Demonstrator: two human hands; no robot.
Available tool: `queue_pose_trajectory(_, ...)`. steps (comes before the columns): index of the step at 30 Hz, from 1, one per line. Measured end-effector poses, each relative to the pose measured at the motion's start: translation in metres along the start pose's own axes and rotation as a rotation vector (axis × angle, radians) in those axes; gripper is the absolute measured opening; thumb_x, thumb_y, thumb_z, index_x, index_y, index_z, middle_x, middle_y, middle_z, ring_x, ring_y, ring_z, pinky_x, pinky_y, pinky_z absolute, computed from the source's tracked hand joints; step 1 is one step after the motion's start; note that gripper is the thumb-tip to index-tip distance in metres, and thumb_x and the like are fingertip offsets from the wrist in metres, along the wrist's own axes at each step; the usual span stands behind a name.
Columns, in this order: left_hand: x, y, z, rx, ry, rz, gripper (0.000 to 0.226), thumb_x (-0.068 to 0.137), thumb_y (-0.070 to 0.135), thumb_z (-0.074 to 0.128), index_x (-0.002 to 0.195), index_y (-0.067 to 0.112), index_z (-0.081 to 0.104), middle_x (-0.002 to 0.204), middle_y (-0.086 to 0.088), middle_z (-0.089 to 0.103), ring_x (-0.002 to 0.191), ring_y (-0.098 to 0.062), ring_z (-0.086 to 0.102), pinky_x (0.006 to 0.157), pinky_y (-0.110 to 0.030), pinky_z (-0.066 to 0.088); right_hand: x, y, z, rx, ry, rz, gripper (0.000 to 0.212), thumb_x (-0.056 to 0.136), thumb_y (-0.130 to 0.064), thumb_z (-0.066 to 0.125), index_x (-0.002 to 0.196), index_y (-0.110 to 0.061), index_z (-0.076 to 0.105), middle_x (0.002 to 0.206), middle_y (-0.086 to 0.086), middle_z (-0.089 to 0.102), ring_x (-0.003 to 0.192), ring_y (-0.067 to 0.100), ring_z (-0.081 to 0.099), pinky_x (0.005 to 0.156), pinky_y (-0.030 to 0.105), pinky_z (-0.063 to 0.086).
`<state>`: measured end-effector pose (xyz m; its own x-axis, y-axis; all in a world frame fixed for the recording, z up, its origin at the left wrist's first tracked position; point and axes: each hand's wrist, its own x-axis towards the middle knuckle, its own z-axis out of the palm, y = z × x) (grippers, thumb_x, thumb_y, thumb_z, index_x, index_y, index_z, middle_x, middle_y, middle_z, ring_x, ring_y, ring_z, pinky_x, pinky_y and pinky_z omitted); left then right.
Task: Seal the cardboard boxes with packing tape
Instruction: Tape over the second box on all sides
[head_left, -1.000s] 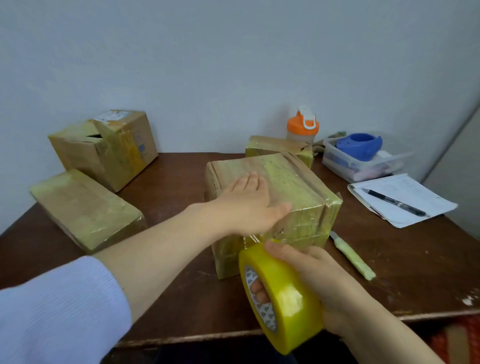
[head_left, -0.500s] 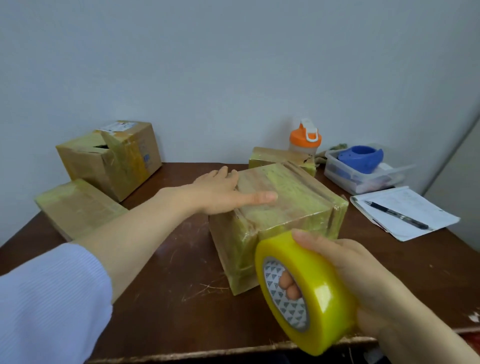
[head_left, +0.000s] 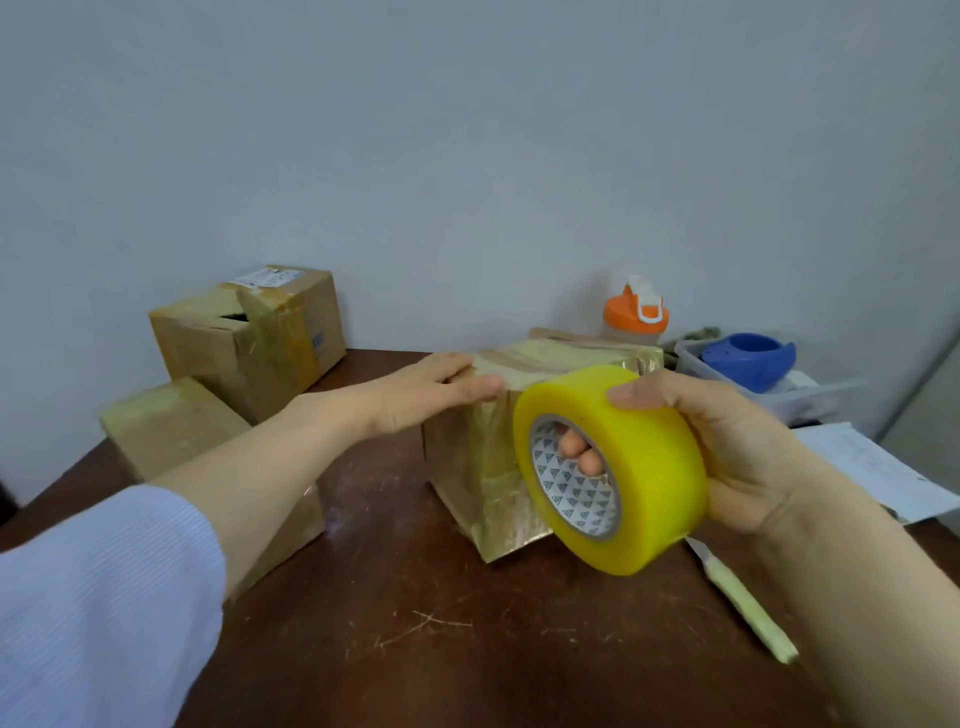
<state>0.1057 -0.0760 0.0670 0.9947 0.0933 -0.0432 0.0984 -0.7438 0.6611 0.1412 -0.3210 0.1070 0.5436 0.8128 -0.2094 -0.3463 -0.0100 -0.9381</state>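
A cardboard box (head_left: 480, 462) wrapped in shiny tape stands in the middle of the brown table (head_left: 415, 639). My left hand (head_left: 426, 389) lies flat on the box's top left edge, fingers straight. My right hand (head_left: 737, 447) grips a big yellow roll of packing tape (head_left: 639, 467) in front of the box's right side, fingers through the core and thumb on the rim. The roll hides part of the box.
Two more boxes stand at the left: a taller one (head_left: 249, 338) at the back with a gap in its top, a flat one (head_left: 171, 426) nearer me. A utility knife (head_left: 743, 603) lies at the right, near papers (head_left: 872, 473), a clear bin (head_left: 810, 395) holding a blue dispenser (head_left: 748, 358), and an orange-lidded bottle (head_left: 634, 312).
My left hand has slid from the top of the box toward its left edge. My right hand has lifted the tape roll up and to the right, in front of the box.
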Motion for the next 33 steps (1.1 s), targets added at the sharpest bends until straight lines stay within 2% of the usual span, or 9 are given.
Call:
queue_pose_trajectory(5,-0.001,0.011,0.009,0.065,-0.102,-0.021,0.12,0.05,0.082,0.053,0.15,0.026,0.017,0.154,0.005,0.011,0.142,-0.01,0.008,0.112,-0.027,0.012,-0.006,0.002,-0.005,0.022,0.019,0.041,0.023,0.062,-0.009,0.066,0.079,0.004,0.075,0.075,0.021,0.07,0.054,0.023,0.066,0.056,0.033,0.057)
queue_pose_trajectory(10,-0.013,0.011,0.01,0.136,-0.021,0.028,0.111,0.053,0.09,0.046,0.145,0.03,0.032,0.15,0.01,0.028,0.136,-0.008,0.027,0.107,-0.023,0.022,-0.018,-0.002,-0.006,0.032,-0.005,0.017,0.059,0.032,-0.019,0.089,0.082,0.007,0.073,0.075,0.023,0.069,0.054,0.025,0.066,0.054,0.032,0.056)
queue_pose_trajectory(13,-0.016,0.005,0.0,0.128,-0.111,-0.024,0.123,0.041,0.094,0.047,0.146,0.034,0.028,0.151,0.015,0.028,0.137,-0.008,0.029,0.115,-0.032,0.021,-0.018,-0.016,-0.001,0.029,-0.053,0.022,0.061,0.035,-0.019,0.091,0.087,0.008,0.073,0.077,0.025,0.069,0.057,0.027,0.068,0.055,0.033,0.056)
queue_pose_trajectory(15,-0.016,0.002,-0.004,-0.03,-0.121,0.006,0.109,0.047,0.087,0.057,0.142,0.036,0.039,0.144,0.015,0.041,0.132,-0.007,0.038,0.113,-0.035,0.028,-0.013,-0.027,0.005,0.007,-0.064,-0.02,0.056,0.041,-0.02,0.089,0.088,0.005,0.073,0.079,0.024,0.07,0.06,0.026,0.069,0.056,0.033,0.056)
queue_pose_trajectory(18,-0.012,-0.004,0.0,-0.384,0.09,0.108,0.051,0.067,0.065,0.066,0.11,0.039,0.067,0.117,0.016,0.066,0.111,0.002,0.057,0.098,-0.019,0.04,0.003,-0.039,0.018,-0.06,-0.022,-0.145,0.037,0.055,-0.025,0.073,0.083,-0.001,0.076,0.082,0.021,0.071,0.065,0.024,0.07,0.059,0.032,0.057)
queue_pose_trajectory(21,-0.004,-0.011,0.01,-0.567,0.429,0.156,0.016,0.085,0.042,0.059,0.093,0.036,0.072,0.097,0.02,0.071,0.096,0.007,0.062,0.083,-0.011,0.044,0.021,-0.04,0.033,-0.095,0.066,-0.215,0.038,0.062,-0.026,0.066,0.089,0.0,0.071,0.081,0.017,0.072,0.066,0.023,0.069,0.061,0.033,0.058)
queue_pose_trajectory(25,0.012,-0.013,0.015,-0.593,0.64,0.17,0.028,0.098,0.027,0.048,0.117,0.017,0.067,0.116,0.002,0.067,0.109,-0.008,0.06,0.094,-0.024,0.046,0.034,-0.037,0.05,-0.146,0.18,-0.263,0.041,0.062,-0.027,0.07,0.092,0.0,0.069,0.088,0.017,0.073,0.073,0.024,0.071,0.063,0.032,0.06)
queue_pose_trajectory(29,0.031,-0.01,0.011,-0.449,0.665,0.176,0.021,0.1,0.02,0.043,0.1,0.025,0.063,0.101,0.008,0.064,0.102,-0.012,0.058,0.084,-0.024,0.043,0.014,-0.042,0.053,-0.23,0.184,-0.296,0.021,0.053,-0.023,0.072,0.058,-0.003,0.074,0.067,0.015,0.072,0.055,0.022,0.069,0.046,0.027,0.054)
queue_pose_trajectory(33,0.046,-0.013,0.009,-0.261,0.665,0.111,0.021,0.101,0.02,0.037,0.096,0.028,0.056,0.099,0.01,0.057,0.102,-0.013,0.053,0.085,-0.026,0.038,-0.009,-0.035,0.053,-0.135,0.18,-0.284,0.019,0.058,-0.019,0.068,0.049,-0.002,0.071,0.056,0.016,0.068,0.045,0.021,0.065,0.04,0.027,0.051)
